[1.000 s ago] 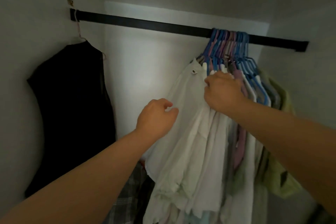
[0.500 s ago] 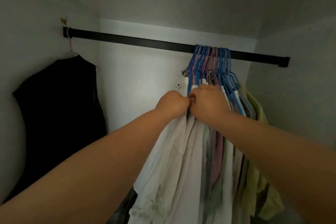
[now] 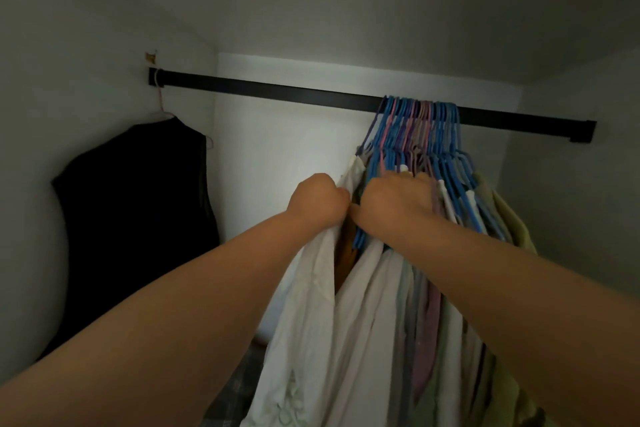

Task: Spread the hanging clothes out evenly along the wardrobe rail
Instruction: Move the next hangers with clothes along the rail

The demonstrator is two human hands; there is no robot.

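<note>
A black rail runs across the wardrobe. Several blue and pink hangers are bunched tight at its right part, carrying pale shirts, a mauve one and a green one. My left hand is shut on the leftmost white shirt near its shoulder. My right hand grips the blue hangers and shirt shoulders just beside it. A narrow gap between the white shirt and the bunch shows an orange-brown garment behind. A black sleeveless garment hangs alone at the rail's far left.
The rail's long middle stretch between the black garment and the bunch carries nothing. Grey side walls close in on both ends. Checked fabric lies low under my left arm.
My left hand reached in and closed on the white shirt beside my right hand. Since half a second ago the two hands have pulled a small gap open in the bunch.
</note>
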